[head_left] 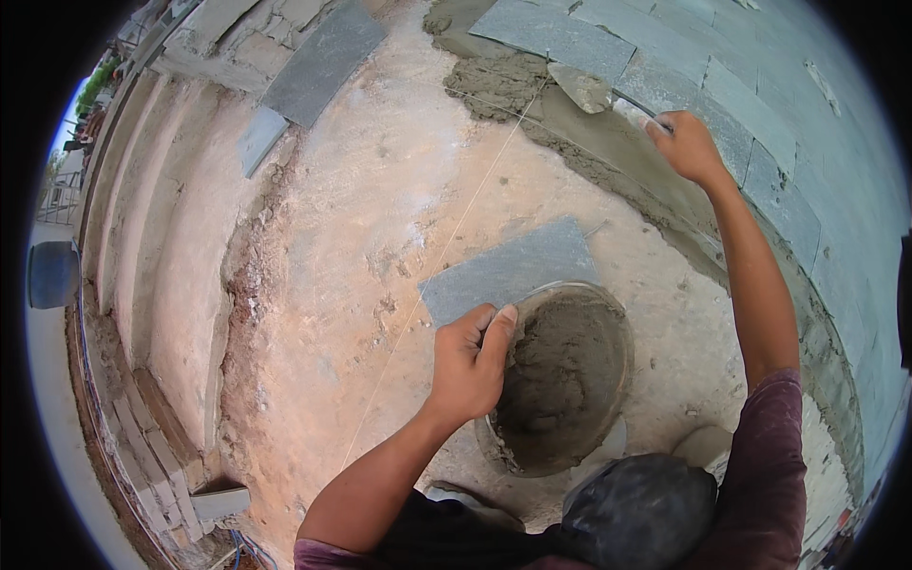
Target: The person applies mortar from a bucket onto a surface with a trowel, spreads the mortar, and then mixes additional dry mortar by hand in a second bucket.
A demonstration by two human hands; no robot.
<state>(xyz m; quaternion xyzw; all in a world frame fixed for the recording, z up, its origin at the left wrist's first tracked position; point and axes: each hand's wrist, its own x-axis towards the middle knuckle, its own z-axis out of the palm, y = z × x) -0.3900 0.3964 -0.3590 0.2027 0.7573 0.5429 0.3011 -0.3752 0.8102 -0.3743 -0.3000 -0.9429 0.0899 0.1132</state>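
My right hand (686,144) is wrapped round the handle of a trowel (581,88). The trowel's blade rests on a band of wet grey mortar (617,142), just below the edge of the laid grey stone tiles (760,114). Down in front of me, my left hand (470,366) is closed at the left rim of a round bucket (619,332) holding wet mortar (556,380); its fingertips are partly hidden. A loose grey stone slab (513,266) lies on the ground just beyond the bucket, partly covered by it.
A thin string line (475,204) runs across the bare ground from the mortar edge toward me. Loose slabs (323,62) lie at the upper left, beside concrete steps (157,209). Stacked tiles (152,465) stand at the lower left, and a blue barrel (53,275) farther left.
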